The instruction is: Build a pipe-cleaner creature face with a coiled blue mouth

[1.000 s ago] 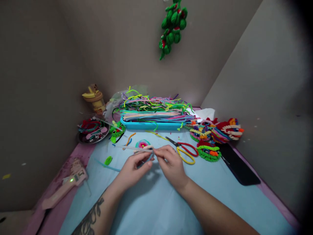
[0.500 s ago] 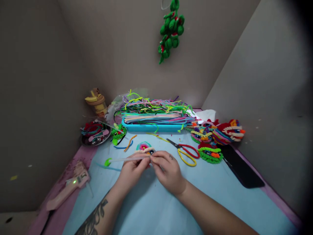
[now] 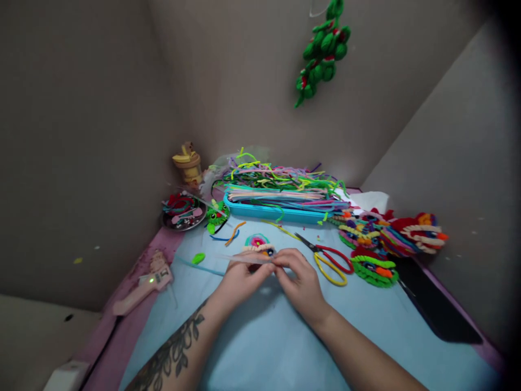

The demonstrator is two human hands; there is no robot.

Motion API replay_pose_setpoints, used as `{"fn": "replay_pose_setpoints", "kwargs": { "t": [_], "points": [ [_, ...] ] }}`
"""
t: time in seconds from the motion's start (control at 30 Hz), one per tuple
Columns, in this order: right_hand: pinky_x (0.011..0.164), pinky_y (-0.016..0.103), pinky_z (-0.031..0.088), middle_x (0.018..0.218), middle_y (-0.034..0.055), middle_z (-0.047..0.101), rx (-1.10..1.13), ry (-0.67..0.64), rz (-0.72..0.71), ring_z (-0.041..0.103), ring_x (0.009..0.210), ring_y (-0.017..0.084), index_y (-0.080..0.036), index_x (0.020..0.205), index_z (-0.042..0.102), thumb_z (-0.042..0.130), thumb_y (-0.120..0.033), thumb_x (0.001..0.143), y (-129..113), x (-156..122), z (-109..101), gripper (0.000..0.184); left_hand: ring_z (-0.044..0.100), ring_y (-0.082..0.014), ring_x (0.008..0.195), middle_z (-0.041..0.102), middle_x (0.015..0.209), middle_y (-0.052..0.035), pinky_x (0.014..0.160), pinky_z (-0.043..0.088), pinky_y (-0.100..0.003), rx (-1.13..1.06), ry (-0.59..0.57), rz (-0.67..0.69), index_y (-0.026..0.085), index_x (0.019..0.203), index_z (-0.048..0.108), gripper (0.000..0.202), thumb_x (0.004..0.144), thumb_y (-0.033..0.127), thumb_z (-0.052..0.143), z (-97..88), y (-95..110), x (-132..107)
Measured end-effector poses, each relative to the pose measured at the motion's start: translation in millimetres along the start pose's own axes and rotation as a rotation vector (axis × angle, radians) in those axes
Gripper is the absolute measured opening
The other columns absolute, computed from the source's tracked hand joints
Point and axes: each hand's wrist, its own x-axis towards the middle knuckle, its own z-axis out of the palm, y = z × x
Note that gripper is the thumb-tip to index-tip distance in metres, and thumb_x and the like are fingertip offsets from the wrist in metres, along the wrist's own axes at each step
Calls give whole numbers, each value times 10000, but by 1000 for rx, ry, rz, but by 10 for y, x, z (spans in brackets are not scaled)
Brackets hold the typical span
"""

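Observation:
My left hand (image 3: 248,274) is closed, with thumb and fingers pinched on a thin pale strip (image 3: 234,259), which sticks out leftward. Close against it, my right hand (image 3: 299,277) pinches the strip's other end; what lies between the fingertips is too small to make out. Just behind the hands a small pipe-cleaner piece (image 3: 257,241) shows pink, teal and cream rows, its lower part hidden by my fingers. A bright green fuzzy bit (image 3: 198,258) and a light-blue pipe cleaner (image 3: 201,267) lie left of my left hand.
Scissors (image 3: 325,259) lie open on the right, beside colourful pipe-cleaner pieces (image 3: 374,269) and a black phone-like slab (image 3: 439,304). A blue tray (image 3: 280,213) of pipe cleaners stands behind. At left are a glue gun (image 3: 146,288) and a metal bowl (image 3: 185,224).
The view has swung left, so everything sits farther right in it. The pale strip's free end reaches less far left, away from the green bit. Both hands keep their pinch.

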Motion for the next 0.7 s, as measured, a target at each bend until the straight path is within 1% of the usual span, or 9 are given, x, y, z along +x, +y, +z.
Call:
{"fn": "replay_pose_setpoints", "kwargs": {
  "t": [0.13,0.23,0.3,0.37,0.47,0.5,0.57,0.6,0.7],
  "points": [
    [800,315,483,918,40,611,-33,-53,-20,588,898,173,-228,917,614,573,-116,824,-38,-16,-15,151,654,-218,951,731,947,-93,836,507,-314,-57,74,-50,153,832,731,173,802,260,599,-30,7,3],
    [866,346,458,1026,66,600,-88,-17,-42,564,986,194,-226,1075,579,602,-151,810,-152,85,-70,276,673,-186,843,737,892,-81,761,518,-279,-79,106,-62,143,809,720,191,825,244,559,-70,5,8],
    [859,339,453,992,62,609,-97,14,-64,569,958,188,-216,1069,583,588,-161,822,-260,285,-72,253,667,-171,814,738,849,-62,750,508,-265,-2,81,37,154,789,713,185,827,209,541,-76,-15,-1],
    [782,299,466,891,41,632,-82,-40,-75,591,855,167,-211,926,629,559,-168,846,-365,589,20,115,657,-163,787,732,795,-47,737,493,-254,143,0,234,164,757,706,172,806,168,540,-56,-53,-25],
    [700,249,462,817,27,659,-90,-332,-77,603,762,143,-191,827,655,545,-159,854,-435,1086,405,117,627,-144,636,696,655,-38,617,465,-229,380,-171,476,157,692,686,174,780,150,535,-5,-122,-70],
    [721,244,456,847,33,670,-127,-485,-105,607,782,141,-181,840,665,555,-151,847,-424,1216,589,114,617,-139,607,687,638,-39,587,451,-226,442,-199,509,153,696,684,167,779,160,540,6,-141,-81],
    [745,226,443,897,39,682,-214,-871,-161,609,832,139,-169,885,674,567,-134,834,-357,1372,986,124,608,-134,586,679,634,-42,558,431,-224,527,-223,539,150,700,680,156,783,182,552,12,-166,-96],
    [743,219,439,888,30,690,-230,-957,-174,614,833,142,-173,860,683,611,-118,793,-308,1398,1177,112,611,-134,591,682,643,-42,557,428,-225,552,-222,548,152,696,677,151,781,188,558,9,-173,-100],
    [665,238,428,867,52,690,-293,-1043,-168,616,793,182,-158,805,679,695,-83,673,-155,1338,1605,152,624,-139,613,691,655,-32,559,424,-233,592,-235,588,164,670,664,133,760,190,570,-4,-177,-108]
  ]
}}
